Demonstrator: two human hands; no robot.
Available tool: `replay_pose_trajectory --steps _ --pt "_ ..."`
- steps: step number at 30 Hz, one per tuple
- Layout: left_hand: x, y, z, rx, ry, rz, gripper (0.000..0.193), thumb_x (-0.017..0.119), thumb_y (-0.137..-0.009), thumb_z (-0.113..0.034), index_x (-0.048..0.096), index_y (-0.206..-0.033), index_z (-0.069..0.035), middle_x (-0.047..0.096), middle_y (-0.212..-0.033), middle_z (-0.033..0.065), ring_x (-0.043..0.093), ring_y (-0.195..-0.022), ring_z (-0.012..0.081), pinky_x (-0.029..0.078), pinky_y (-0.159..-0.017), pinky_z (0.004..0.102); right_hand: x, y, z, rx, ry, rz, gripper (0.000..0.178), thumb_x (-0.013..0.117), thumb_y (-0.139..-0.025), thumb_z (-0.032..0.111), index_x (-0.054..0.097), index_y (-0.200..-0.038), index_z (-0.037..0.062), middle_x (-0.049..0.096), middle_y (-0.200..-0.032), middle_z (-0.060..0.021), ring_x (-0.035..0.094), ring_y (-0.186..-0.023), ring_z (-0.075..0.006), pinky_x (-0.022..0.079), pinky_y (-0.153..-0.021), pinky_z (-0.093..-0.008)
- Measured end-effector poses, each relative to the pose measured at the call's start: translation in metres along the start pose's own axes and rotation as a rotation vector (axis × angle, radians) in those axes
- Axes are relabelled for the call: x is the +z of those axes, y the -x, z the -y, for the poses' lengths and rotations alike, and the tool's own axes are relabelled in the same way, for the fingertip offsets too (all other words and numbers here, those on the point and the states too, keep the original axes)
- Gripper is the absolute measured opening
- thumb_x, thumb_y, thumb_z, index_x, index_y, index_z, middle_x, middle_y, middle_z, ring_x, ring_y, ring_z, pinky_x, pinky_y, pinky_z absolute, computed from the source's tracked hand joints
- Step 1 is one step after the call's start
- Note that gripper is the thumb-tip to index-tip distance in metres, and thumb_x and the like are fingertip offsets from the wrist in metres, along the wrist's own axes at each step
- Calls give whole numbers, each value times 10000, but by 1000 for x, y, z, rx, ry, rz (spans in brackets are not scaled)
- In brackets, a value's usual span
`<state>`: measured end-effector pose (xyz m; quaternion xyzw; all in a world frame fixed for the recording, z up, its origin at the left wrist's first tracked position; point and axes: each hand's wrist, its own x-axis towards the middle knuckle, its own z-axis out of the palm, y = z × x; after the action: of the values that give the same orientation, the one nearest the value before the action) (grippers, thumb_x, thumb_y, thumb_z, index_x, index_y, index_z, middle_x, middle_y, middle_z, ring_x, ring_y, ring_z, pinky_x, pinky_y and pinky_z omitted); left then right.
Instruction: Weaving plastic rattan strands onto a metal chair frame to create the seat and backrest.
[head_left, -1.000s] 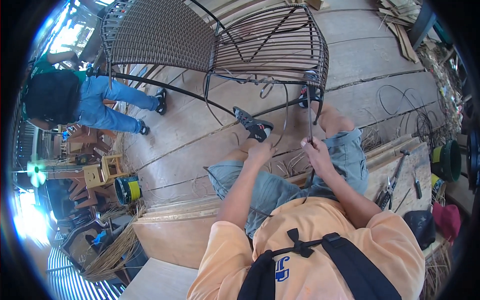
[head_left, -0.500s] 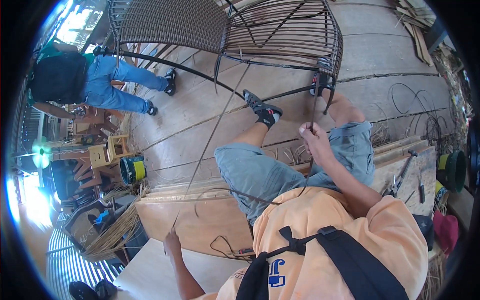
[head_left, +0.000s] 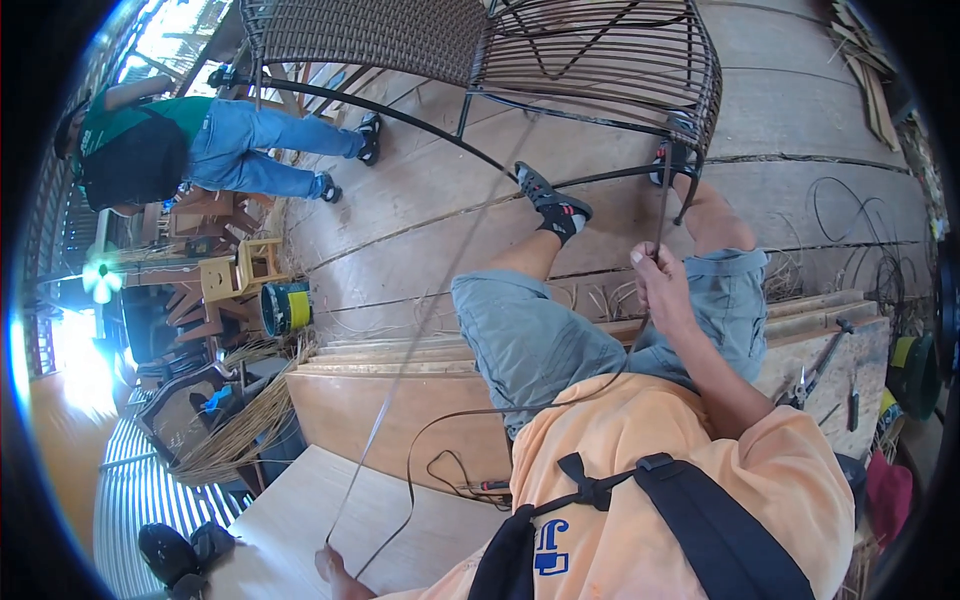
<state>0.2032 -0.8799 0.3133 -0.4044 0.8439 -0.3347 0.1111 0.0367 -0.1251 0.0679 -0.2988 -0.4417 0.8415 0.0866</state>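
A dark brown woven chair point(head_left: 365, 40) lies at the far side, with close weaving on its left part and spaced-out strands over the right part. From its near side a long brown strand point(head_left: 385, 400) runs taut toward me, its end at my left hand point(head_left: 328, 562). That hand is closed on it low at the near left, the arm drawn well back. My right hand point(head_left: 662, 288) pinches another stretch of brown strand point(head_left: 663, 215) above my right knee, below the chair's right corner. From there slack strand point(head_left: 470, 412) crosses my lap and loops left. My feet rest by the chair's curved leg.
A plywood board point(head_left: 400, 420) and planks lie before my seat. Pliers point(head_left: 797, 388), a hammer point(head_left: 835, 345) and a dark-handled tool point(head_left: 853, 408) lie on the right. Loose strand coils point(head_left: 860, 225) are at the right. Buckets point(head_left: 285, 307) and another person point(head_left: 200, 145) are at left.
My left hand has pulled back toward the lower left, drawing the strand longer. My right hand keeps its pinch. The whole scene has shifted slightly right in the view.
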Motion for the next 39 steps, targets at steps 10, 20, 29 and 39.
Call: replay_pose_trajectory --steps 10,20,29,39 --pt "-73 -8 17 -172 -198 110 283 524 -832 -257 665 -902 -21 659 -932 161 642 -867 274 511 -701 418 10 13 13 -55 -60 -47 118 551 -894 235 520 -875 122 334 -561 86 299 -436 -9 220 -381 -175" --pt "-270 226 -567 1737 810 -794 270 580 -763 -110 596 -1012 -6 575 -1061 175 497 -1082 336 387 -932 439 -3 22 133 -220 434 -12 249 477 -926 268 539 -874 33 405 -608 20 390 -498 -61 356 -445 -229" --pt "-363 380 -687 1976 1103 -933 483 636 -726 -107 476 -1171 -11 465 -1178 133 417 -1145 326 376 -958 407 55 -181 230 78 356 216 131 516 -836 119 544 -788 0 331 -532 58 274 -401 -47 202 -344 -213" --pt "-361 365 -709 1951 1191 -728 418 677 -696 -149 538 -1070 -25 496 -1067 134 483 -986 304 441 -827 394 81 -254 183 299 513 328 230 457 -833 96 451 -604 79 371 -520 27 267 -362 -67 201 -311 -224"
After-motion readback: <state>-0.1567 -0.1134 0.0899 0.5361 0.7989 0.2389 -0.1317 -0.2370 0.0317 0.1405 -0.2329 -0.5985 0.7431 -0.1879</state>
